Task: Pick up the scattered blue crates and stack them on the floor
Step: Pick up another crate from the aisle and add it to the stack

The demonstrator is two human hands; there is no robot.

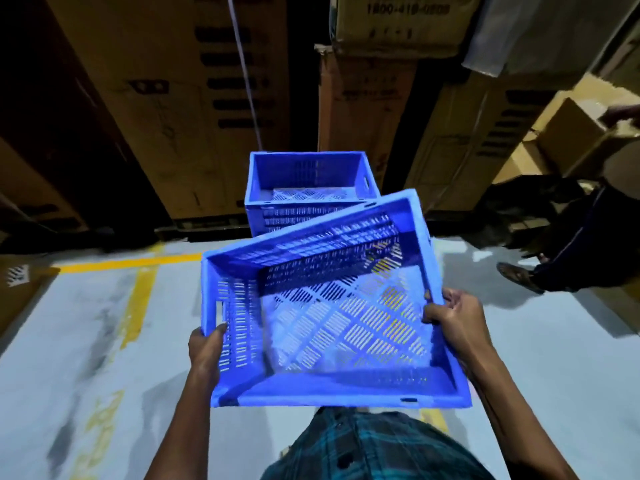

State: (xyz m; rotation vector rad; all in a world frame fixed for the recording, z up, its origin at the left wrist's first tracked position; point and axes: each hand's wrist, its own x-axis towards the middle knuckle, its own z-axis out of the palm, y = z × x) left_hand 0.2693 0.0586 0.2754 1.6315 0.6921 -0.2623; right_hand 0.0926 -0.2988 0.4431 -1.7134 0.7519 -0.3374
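Blue crate [332, 306], slotted on its walls and floor, is held up in front of the person in the head view, open side toward the camera and turned askew, its far right corner raised and overlapping the near wall of a second blue crate [308, 183] that sits upright beyond it, close to the stacked cardboard boxes [166, 109]. How the second crate meets the floor is hidden behind the held one, so whether it rests on another crate cannot be told. The left hand [206, 351] is clenched on the held crate's left wall near its lower corner, thumb over the rim and the fingers out of sight on the outer side. The right hand [450, 317] grasps the right rim, fingertips curled over the edge into the crate. The grey floor [86, 341] shows through the crate's slots, as does a yellow painted line [135, 261], whose run is partly covered by the crate. A plaid shirt [374, 448] fills the bottom edge and is cut off by the frame. At the right edge another person's leg and sandalled foot [519, 276] stand on the floor, the upper body cut off; a hand up there on a small carton [571, 133] is blurred and hard to make out. Print on the boxes is too smeared to read
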